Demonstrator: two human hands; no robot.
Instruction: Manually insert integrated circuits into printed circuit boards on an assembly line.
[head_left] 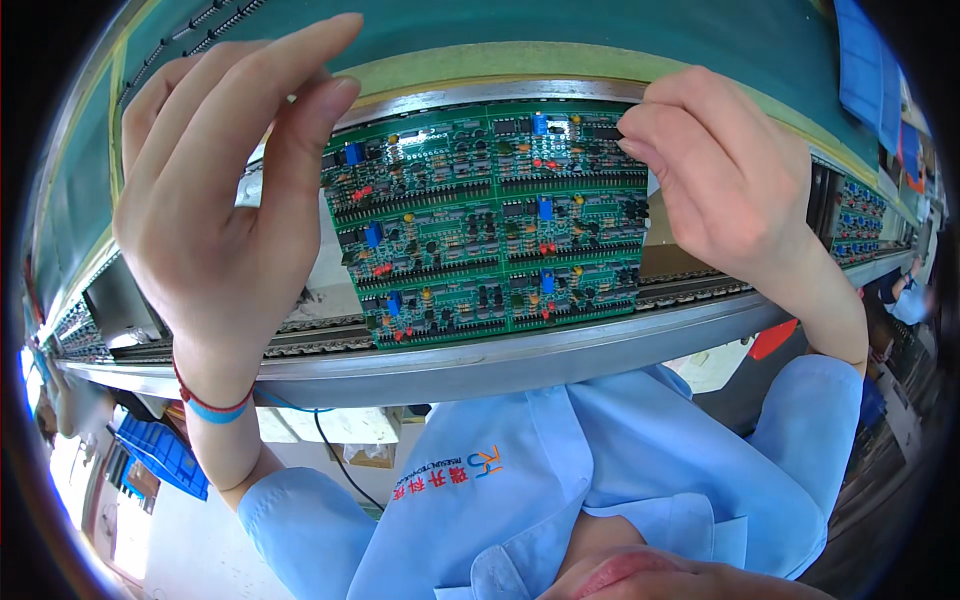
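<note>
A green circuit board panel (505, 255), made up of several like sections, lies across the rails in front of me. Blue block parts, red and yellow parts and black pin rows stand on it. My left hand (225, 180) is raised over the panel's left end, thumb and forefinger apart, holding nothing that I can see. Over the far right corner is my right hand (715, 165), its thumb and fingertips pressed together beside a dark part on the board. Whatever the pinch may hold is hidden.
A metal rail (480, 360) with a chain track runs along my side. Beyond the panel lies a green work surface (560, 45), with black pin strips (215, 30) at far left. Another board (860, 215) sits farther right on the line. Blue bins (160, 455) stand at lower left.
</note>
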